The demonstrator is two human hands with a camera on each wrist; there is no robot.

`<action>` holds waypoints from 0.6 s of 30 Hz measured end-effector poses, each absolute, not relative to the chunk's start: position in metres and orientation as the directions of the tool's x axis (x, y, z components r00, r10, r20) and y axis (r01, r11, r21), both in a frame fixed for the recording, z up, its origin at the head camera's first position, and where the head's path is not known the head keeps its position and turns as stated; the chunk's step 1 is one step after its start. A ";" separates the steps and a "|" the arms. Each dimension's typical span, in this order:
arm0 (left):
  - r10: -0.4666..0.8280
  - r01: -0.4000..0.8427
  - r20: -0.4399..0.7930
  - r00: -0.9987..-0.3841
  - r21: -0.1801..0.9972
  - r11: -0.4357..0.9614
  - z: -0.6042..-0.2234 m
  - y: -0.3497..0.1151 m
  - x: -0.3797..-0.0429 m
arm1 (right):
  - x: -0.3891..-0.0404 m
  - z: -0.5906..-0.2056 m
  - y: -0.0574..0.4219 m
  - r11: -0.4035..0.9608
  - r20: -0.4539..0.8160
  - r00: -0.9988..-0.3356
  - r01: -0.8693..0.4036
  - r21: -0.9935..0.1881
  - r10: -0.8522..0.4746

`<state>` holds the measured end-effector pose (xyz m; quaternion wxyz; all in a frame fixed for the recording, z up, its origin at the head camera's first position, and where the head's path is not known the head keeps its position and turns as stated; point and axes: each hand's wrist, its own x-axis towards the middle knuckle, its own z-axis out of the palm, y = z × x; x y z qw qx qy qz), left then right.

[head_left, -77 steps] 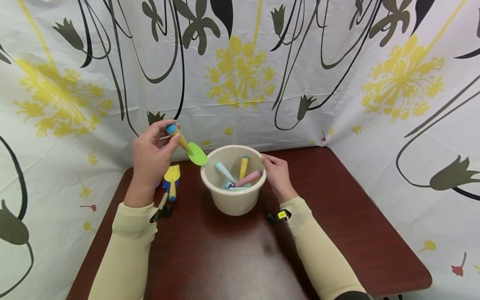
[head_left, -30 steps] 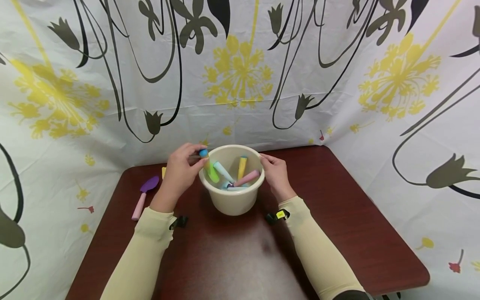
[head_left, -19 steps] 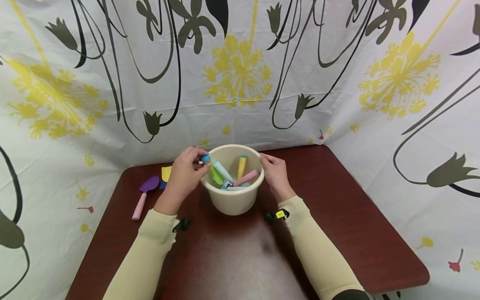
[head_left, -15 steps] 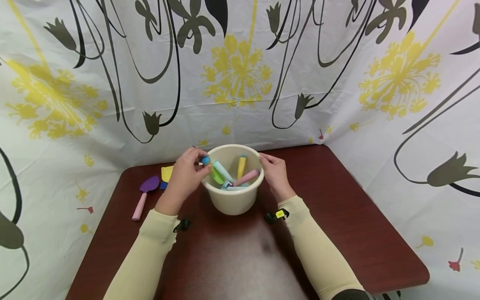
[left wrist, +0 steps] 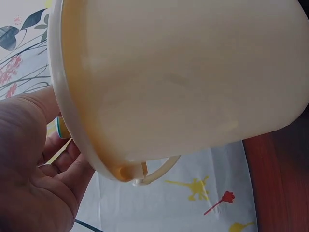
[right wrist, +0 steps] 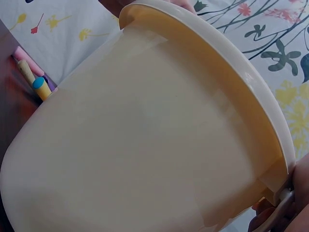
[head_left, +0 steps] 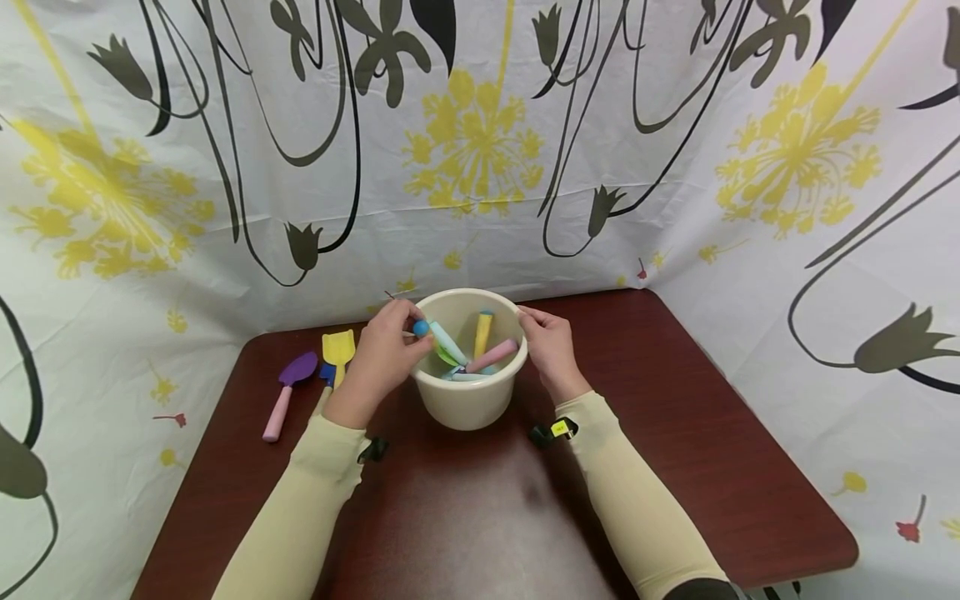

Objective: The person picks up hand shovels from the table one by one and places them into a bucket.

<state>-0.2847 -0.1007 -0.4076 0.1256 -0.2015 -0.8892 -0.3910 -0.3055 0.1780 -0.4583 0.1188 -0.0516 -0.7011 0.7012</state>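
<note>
A cream bucket (head_left: 467, 410) stands on the table, holding several toy tools, among them a pink handle (head_left: 493, 356), a yellow handle (head_left: 483, 335) and a pale blue handle (head_left: 447, 341). My left hand (head_left: 380, 357) is at its left rim, pinching a toy shovel by its blue-tipped handle (head_left: 421, 328). The shovel's green blade (head_left: 444, 354) points down inside the bucket. In the left wrist view, the handle end (left wrist: 63, 128) shows between thumb and fingers beside the rim. My right hand (head_left: 551, 343) grips the bucket's right rim, near the bail handle (right wrist: 282, 208).
Left of the bucket lie a purple shovel with a pink handle (head_left: 288, 392), a yellow shovel (head_left: 339, 350) and a partly hidden blue tool (head_left: 327, 374). The dark red table (head_left: 465, 508) meets a patterned cloth (head_left: 480, 242) behind and at both sides.
My left hand has carried the green shovel rightward from beside the bucket and lowered its blade inside. My right hand has kept its hold on the rim.
</note>
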 end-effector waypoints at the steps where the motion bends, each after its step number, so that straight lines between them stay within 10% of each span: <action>1: 0.259 0.453 0.377 -0.889 0.643 0.618 -0.407 -0.100 -0.285 | -0.305 -0.458 0.178 0.011 0.094 -0.967 -0.094 -0.996 0.238; 18: 0.338 0.528 0.434 -0.835 0.464 0.711 -0.413 -0.087 -0.288 | -0.306 -0.457 0.178 0.009 0.086 -0.969 -0.086 -0.996 0.233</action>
